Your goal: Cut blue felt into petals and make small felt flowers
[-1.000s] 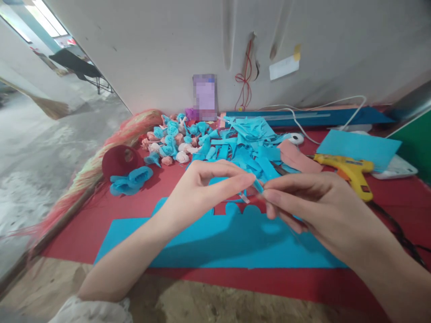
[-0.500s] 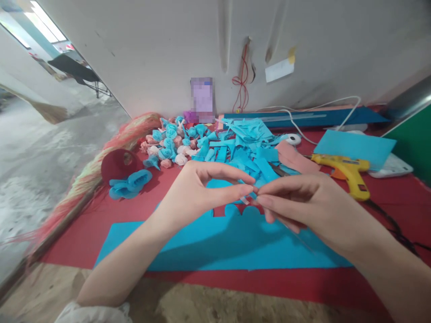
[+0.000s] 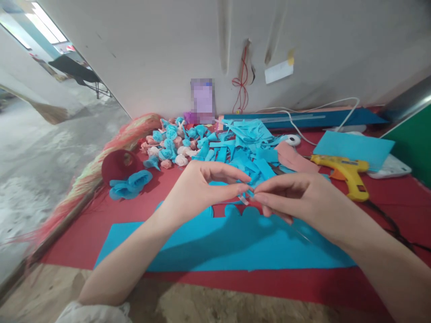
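Observation:
My left hand point(image 3: 215, 179) is closed in a pinch on a small blue paper piece point(image 3: 243, 196) with a pale end hanging below the fingers. Fingertips of my right hand point(image 3: 289, 193) press together at the right end of that piece, almost touching the left ones. From beneath the right hand a thin wire or stick point(image 3: 303, 235) runs down to the right. Both hands hover above a large blue paper sheet point(image 3: 208, 251). Just under the fingers, blue paper with rounded, petal-like edges point(image 3: 240, 211) lies partly hidden.
Blue, pink and white paper roses point(image 3: 168, 148) cluster at the back left, beside a heap of blue scraps point(image 3: 247, 134). A yellow glue gun point(image 3: 352, 172) lies right, its dark cord trailing forward. A red cone-like object point(image 3: 119, 166) and blue paper flowers point(image 3: 131, 184) sit left.
My right hand has shifted slightly left and up, its fingertips staying by the blue paper piece. The left hand has barely moved.

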`<state>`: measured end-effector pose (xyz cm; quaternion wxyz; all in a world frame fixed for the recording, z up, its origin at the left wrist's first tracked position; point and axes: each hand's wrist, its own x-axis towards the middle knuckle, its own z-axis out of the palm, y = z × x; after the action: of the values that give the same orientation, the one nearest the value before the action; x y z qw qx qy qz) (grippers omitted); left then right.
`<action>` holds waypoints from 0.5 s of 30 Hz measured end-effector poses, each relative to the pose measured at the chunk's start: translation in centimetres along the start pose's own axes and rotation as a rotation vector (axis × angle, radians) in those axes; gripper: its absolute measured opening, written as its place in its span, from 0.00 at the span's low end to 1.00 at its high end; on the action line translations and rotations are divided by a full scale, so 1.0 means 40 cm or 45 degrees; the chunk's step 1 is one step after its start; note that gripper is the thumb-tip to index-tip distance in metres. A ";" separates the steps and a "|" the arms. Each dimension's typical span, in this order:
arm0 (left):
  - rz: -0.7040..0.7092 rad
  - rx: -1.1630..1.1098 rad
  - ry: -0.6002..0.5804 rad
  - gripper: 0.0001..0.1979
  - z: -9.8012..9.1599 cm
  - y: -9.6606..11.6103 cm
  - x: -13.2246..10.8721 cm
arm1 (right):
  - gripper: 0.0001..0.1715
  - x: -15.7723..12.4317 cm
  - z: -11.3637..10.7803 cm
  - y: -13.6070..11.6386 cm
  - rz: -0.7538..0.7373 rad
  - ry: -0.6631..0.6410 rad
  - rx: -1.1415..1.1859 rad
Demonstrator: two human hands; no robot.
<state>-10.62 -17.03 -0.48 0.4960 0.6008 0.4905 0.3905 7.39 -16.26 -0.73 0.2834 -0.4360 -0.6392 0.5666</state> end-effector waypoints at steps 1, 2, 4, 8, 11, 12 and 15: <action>-0.007 -0.003 0.004 0.05 0.000 -0.002 0.001 | 0.09 0.001 -0.001 0.000 -0.002 -0.006 -0.017; -0.012 -0.004 0.009 0.05 0.000 -0.003 0.002 | 0.09 0.002 -0.003 0.000 -0.008 -0.009 -0.028; -0.018 -0.007 0.018 0.05 -0.001 -0.005 0.002 | 0.07 0.003 -0.006 -0.001 -0.028 -0.017 -0.045; -0.032 -0.042 -0.008 0.03 0.000 -0.001 -0.003 | 0.06 0.003 -0.015 -0.003 -0.026 -0.087 -0.092; -0.038 -0.057 -0.023 0.03 0.002 0.003 -0.006 | 0.06 0.002 -0.019 0.001 -0.022 -0.097 -0.086; -0.043 -0.060 -0.027 0.03 0.003 0.003 -0.007 | 0.06 0.001 -0.020 0.002 -0.023 -0.100 -0.083; -0.054 -0.063 -0.048 0.03 0.003 0.004 -0.006 | 0.07 -0.001 -0.021 0.005 -0.012 -0.104 -0.077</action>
<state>-10.52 -17.30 -0.35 0.5278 0.5851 0.4839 0.3806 8.17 -15.88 -0.76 0.2464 -0.4176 -0.6692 0.5630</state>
